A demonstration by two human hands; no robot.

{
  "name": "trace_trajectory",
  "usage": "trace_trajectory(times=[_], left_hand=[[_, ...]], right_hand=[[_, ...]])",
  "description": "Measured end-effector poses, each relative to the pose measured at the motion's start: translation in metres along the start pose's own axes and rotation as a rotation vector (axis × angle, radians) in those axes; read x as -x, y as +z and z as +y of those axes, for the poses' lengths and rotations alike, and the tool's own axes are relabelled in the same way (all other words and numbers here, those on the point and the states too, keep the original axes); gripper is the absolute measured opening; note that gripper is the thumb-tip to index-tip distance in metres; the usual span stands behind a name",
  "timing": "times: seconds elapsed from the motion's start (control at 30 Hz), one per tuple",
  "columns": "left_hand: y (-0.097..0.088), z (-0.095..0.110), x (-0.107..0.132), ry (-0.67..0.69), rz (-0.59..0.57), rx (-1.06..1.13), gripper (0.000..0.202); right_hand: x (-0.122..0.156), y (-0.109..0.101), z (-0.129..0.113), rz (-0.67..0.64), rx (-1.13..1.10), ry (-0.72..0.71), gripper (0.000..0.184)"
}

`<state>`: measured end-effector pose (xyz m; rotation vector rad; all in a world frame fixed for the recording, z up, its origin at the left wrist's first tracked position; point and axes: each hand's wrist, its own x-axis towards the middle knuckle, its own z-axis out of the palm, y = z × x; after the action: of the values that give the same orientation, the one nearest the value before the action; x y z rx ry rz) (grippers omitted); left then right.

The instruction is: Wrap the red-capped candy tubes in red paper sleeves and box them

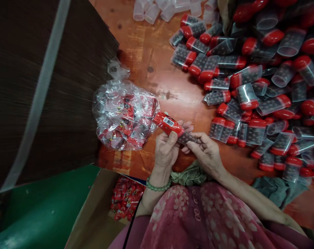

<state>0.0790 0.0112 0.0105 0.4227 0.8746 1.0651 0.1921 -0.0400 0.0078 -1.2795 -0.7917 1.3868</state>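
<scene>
A slim package (pixel 168 122) is held between my two hands over the table. One end is red with a white barcode label; the other is clear over a dark, dotted inside. My left hand (pixel 166 148) grips it around the middle, thumb on top. My right hand (pixel 206 152) pinches the dotted end between thumb and fingers. Left of my hands lies a clear plastic bag (pixel 124 116) filled with red printed packages. To the right is a heap of clear cases with red caps (pixel 221 128) and dark dotted contents.
Frosted plastic cups (pixel 167 10) lie at the far edge of the orange wooden table (pixel 144 45). A tall dark stack with a pale strap (pixel 50 41) stands at left. Below it, a cardboard box (pixel 92 207) contains red packages. Green cloths (pixel 190 174) lie near my waist.
</scene>
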Motion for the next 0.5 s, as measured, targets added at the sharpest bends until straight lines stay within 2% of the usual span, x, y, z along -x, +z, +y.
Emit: trace_trajectory(times=[0.13, 0.23, 0.4, 0.5], left_hand=[[-0.001, -0.003, -0.002, 0.006, 0.007, 0.024, 0.041], [-0.001, -0.003, -0.003, 0.002, 0.001, 0.022, 0.040], [-0.004, -0.001, -0.006, 0.005, -0.013, -0.012, 0.037], [-0.007, -0.003, -0.007, 0.046, -0.009, -0.042, 0.036]], right_hand=[[0.004, -0.003, 0.011, 0.041, 0.224, -0.189, 0.020], [0.005, -0.006, 0.014, 0.062, 0.389, -0.290, 0.020], [0.003, -0.004, 0.009, 0.078, 0.518, -0.427, 0.017], [0.000, -0.002, 0.007, 0.063, 0.465, -0.403, 0.016]])
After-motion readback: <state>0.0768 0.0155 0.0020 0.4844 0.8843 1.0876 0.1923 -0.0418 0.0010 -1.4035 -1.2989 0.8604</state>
